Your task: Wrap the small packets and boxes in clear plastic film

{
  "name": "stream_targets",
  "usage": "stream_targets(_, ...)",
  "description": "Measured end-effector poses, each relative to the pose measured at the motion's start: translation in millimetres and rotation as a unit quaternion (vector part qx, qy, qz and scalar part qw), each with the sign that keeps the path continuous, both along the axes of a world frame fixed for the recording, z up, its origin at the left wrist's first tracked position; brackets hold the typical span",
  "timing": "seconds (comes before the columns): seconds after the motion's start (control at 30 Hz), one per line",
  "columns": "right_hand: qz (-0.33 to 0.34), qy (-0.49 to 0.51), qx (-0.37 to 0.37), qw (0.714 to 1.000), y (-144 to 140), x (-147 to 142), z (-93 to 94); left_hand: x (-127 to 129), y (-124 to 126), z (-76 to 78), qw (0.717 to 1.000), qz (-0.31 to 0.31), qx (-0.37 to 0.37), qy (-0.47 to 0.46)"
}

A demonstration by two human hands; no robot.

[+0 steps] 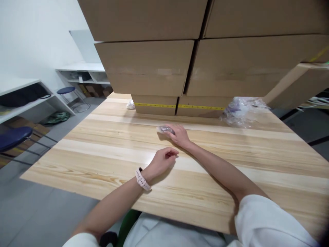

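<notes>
My right hand (180,135) reaches out over the wooden table (108,151), its fingers closed round a small dark grey item in clear plastic wrapping (166,129). The wrapped end sticks out to the left of the fingers; my hand hides the rest, and its exact kind does not show. Nearer to me, my left hand (162,161) rests at the table with fingers curled in and nothing visible in them. A pale pink watch strap (143,179) circles the left wrist.
Large cardboard boxes (149,67) are stacked at the back of the table, with yellow tape (200,107) along the lowest ones. Crumpled clear plastic (241,111) lies at the right. Blue stools (16,139) and white shelves (38,99) stand to the left.
</notes>
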State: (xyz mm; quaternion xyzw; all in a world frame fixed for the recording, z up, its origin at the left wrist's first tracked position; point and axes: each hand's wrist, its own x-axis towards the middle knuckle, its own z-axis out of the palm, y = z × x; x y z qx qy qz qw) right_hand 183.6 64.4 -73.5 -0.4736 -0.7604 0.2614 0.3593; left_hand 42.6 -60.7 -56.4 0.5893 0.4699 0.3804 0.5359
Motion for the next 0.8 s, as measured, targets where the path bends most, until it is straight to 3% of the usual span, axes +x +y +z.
stream_targets(0.07, -0.051, 0.102, -0.070, 0.991, -12, 9, -1.9, -1, 4, -1.0, 0.998, 0.032, -0.029, -0.051)
stream_targets(0.1, -0.065, 0.179, -0.133, 0.973, -18, 13, -3.3, -2, 6, -0.7, 0.995, 0.051, -0.043, -0.077)
stream_targets(0.2, -0.051, 0.424, -0.330, 0.842, -36, 25, -6.7, -3, 8, 2.2, 0.981, 0.110, -0.076, -0.138)
stream_targets(0.27, -0.018, 0.488, -0.374, 0.789, -47, 30, -5.5, -4, 7, 4.6, 0.976, 0.130, -0.078, -0.155)
stream_targets(0.53, 0.067, 0.576, -0.384, 0.718, -79, 29, 12.0, -2, 2, 4.5, 0.988, 0.113, 0.016, -0.104)
stream_targets(0.67, 0.049, 0.573, -0.394, 0.717, -80, 26, 9.1, -4, 3, 2.7, 0.986, 0.139, 0.060, -0.065)
stream_targets(0.8, -0.021, 0.614, -0.387, 0.687, -62, 38, 11.8, -9, 2, 9.1, 0.974, 0.162, 0.131, -0.089)
